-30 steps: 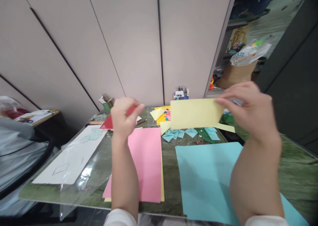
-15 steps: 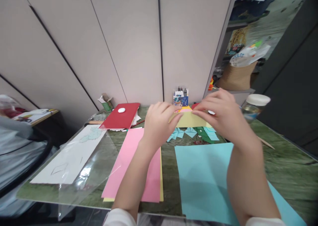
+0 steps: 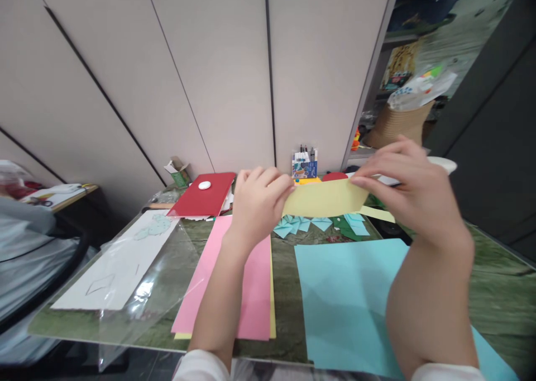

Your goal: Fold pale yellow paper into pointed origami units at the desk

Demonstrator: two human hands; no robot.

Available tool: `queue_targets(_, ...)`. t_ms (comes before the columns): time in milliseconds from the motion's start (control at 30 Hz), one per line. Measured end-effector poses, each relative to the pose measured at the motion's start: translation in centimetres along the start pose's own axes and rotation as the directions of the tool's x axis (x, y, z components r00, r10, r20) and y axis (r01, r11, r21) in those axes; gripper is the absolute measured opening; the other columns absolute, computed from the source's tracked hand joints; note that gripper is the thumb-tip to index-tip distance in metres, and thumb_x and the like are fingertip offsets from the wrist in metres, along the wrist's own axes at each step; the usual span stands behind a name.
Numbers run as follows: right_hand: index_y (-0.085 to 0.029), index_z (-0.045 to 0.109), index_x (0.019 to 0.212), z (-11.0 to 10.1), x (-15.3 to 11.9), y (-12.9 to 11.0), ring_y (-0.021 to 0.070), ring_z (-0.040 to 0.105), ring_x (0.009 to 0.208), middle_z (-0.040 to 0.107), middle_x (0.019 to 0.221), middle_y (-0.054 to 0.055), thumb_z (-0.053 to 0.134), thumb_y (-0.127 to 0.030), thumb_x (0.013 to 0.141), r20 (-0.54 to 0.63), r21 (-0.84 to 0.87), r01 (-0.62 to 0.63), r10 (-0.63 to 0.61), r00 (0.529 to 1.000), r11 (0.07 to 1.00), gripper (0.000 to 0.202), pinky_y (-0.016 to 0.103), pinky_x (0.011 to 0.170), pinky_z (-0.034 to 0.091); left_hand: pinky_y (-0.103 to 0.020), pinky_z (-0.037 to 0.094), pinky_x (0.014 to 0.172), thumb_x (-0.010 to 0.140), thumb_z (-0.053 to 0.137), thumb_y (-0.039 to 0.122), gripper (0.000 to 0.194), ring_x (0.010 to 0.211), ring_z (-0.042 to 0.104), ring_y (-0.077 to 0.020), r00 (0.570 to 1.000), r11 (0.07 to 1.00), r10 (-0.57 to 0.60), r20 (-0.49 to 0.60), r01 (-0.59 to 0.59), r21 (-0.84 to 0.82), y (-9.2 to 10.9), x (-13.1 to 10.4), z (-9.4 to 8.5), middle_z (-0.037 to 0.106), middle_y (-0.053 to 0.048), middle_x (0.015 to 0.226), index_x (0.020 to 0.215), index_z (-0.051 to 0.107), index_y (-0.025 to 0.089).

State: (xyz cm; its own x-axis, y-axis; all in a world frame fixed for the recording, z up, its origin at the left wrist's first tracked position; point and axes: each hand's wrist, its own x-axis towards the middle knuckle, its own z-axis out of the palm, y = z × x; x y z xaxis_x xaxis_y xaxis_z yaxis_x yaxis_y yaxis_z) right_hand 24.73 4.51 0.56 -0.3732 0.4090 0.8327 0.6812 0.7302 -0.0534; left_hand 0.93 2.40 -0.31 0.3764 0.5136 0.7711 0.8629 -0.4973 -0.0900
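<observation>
A strip of yellow paper (image 3: pixel 322 198) is held up above the far part of the table. My left hand (image 3: pixel 260 205) pinches its left end. My right hand (image 3: pixel 408 182) grips its upper right corner between thumb and fingers. A narrow pale yellow piece (image 3: pixel 378 214) sticks out to the right below that hand; whether it is joined to the strip I cannot tell. Small folded light-blue papers (image 3: pixel 321 224) lie just beneath the strip. Closer to me is a large light-blue sheet (image 3: pixel 345 303), partly under my right forearm. Pink paper (image 3: pixel 257 291) lies under my left forearm, with yellow edges showing below it.
On the left lie a white sheet with a drawing (image 3: pixel 121 258) and clear plastic (image 3: pixel 163 280). A red folder (image 3: pixel 203 199) carries a white round object (image 3: pixel 204 185). A pen box (image 3: pixel 305 166) stands at the back. Another person's sleeve (image 3: pixel 33 258) shows at far left.
My right hand has moved right and slightly up, away from my left hand, which shifted a little left. More of the yellow strip now shows between them.
</observation>
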Motion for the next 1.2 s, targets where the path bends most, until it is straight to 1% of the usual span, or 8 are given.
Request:
queue_targets(200, -0.022, 0.063, 0.071, -0.7, -0.3, 0.6, 0.021, 0.054, 0.08, 0.067, 0.072, 0.003, 0.061, -0.031, 0.083, -0.054, -0.026, -0.007, 0.005, 0.999, 1.0, 0.015, 0.044, 0.097, 0.035, -0.035, 0.029, 0.07, 0.092, 0.045, 0.028, 0.017, 0.076, 0.051, -0.0181, 0.999, 1.0, -0.029, -0.035, 0.029, -0.008, -1.0, -0.1, -0.7, 0.064, -0.002, 0.083, 0.081, 0.058, 0.023)
queue_targets(300, -0.022, 0.067, 0.073, -1.5, -1.3, 2.9, 0.022, 0.055, 0.08, 0.067, 0.072, 0.006, 0.065, -0.033, 0.08, -0.176, -0.141, -0.089, 0.064, 0.982, 0.986, 0.013, 0.036, 0.079, 0.043, -0.035, 0.032, 0.073, 0.09, 0.048, 0.027, 0.014, 0.078, 0.054, -0.019, 0.988, 0.992, -0.126, -0.09, 0.127, 0.005, -2.7, -0.4, -0.9, 0.064, -0.002, 0.08, 0.08, 0.056, 0.022)
queue_targets(367, -0.021, 0.069, 0.072, -2.3, -2.4, 4.9, 0.0214, 0.057, 0.075, 0.065, 0.066, 0.006, 0.071, -0.033, 0.073, -0.4, -0.194, -0.24, 0.147, 0.905, 0.951, 0.012, 0.032, 0.065, 0.041, -0.033, 0.035, 0.075, 0.09, 0.048, 0.026, 0.013, 0.081, 0.056, -0.0188, 0.941, 0.964, -0.267, -0.208, 0.262, -0.056, -4.0, -0.7, -1.2, 0.063, -0.003, 0.08, 0.08, 0.055, 0.02)
queue_targets(467, -0.019, 0.072, 0.076, -3.4, -3.5, 6.4, 0.02, 0.057, 0.073, 0.064, 0.065, 0.005, 0.07, -0.035, 0.073, -0.535, -0.179, -0.357, 0.214, 0.817, 0.917, 0.016, 0.031, 0.062, 0.039, -0.028, 0.039, 0.073, 0.091, 0.047, 0.027, 0.014, 0.079, 0.057, -0.016, 0.889, 0.916, -0.383, -0.252, 0.331, -0.224, -4.4, -1.0, -1.5, 0.063, -0.002, 0.08, 0.083, 0.055, 0.019)
queue_targets(667, -0.019, 0.071, 0.071, -3.2, -2.4, 4.0, 0.018, 0.057, 0.071, 0.062, 0.063, 0.002, 0.068, -0.03, 0.074, -0.447, -0.118, -0.346, 0.262, 0.855, 0.931, 0.011, 0.027, 0.061, 0.04, -0.025, 0.044, 0.073, 0.089, 0.052, 0.029, 0.013, 0.079, 0.06, -0.0139, 0.946, 0.847, -0.323, -0.007, 0.286, -0.447, -0.7, -0.3, -0.7, 0.066, -0.001, 0.082, 0.084, 0.059, 0.019)
queue_targets(800, -0.02, 0.069, 0.072, -2.5, -1.7, 2.9, 0.0184, 0.057, 0.075, 0.065, 0.068, 0.003, 0.068, -0.027, 0.075, -0.401, -0.06, -0.299, 0.251, 0.881, 0.952, 0.007, 0.028, 0.065, 0.042, -0.03, 0.046, 0.085, 0.088, 0.053, 0.036, 0.033, 0.104, 0.059, -0.0183, 0.931, 0.755, -0.309, 0.193, 0.364, -0.546, 0.5, 0.1, 0.5, 0.06, -0.006, 0.121, 0.119, 0.052, 0.024)
queue_targets(900, -0.02, 0.067, 0.07, -2.3, -1.6, 2.7, 0.0178, 0.056, 0.075, 0.067, 0.069, 0.002, 0.069, -0.025, 0.075, -0.376, -0.021, -0.249, 0.224, 0.899, 0.968, 0.007, 0.03, 0.072, 0.043, -0.034, 0.046, 0.091, 0.088, 0.053, 0.036, 0.043, 0.112, 0.056, -0.0206, 0.924, 0.714, -0.304, 0.232, 0.382, -0.587, 0.6, 0.3, 1.1, 0.052, -0.008, 0.132, 0.128, 0.045, 0.025)
queue_targets(1200, -0.021, 0.063, 0.07, -2.2, -1.0, 1.6, 0.0177, 0.053, 0.074, 0.066, 0.069, 0.003, 0.065, -0.026, 0.079, -0.29, 0.0, -0.215, 0.206, 0.935, 0.977, 0.011, 0.03, 0.069, 0.042, -0.025, 0.05, 0.073, 0.077, 0.067, 0.026, 0.02, 0.08, 0.061, -0.0132, 0.899, 0.562, -0.361, 0.248, 0.423, -0.711, 1.1, 0.5, 0.7, 0.068, -0.003, 0.093, 0.095, 0.063, 0.02)
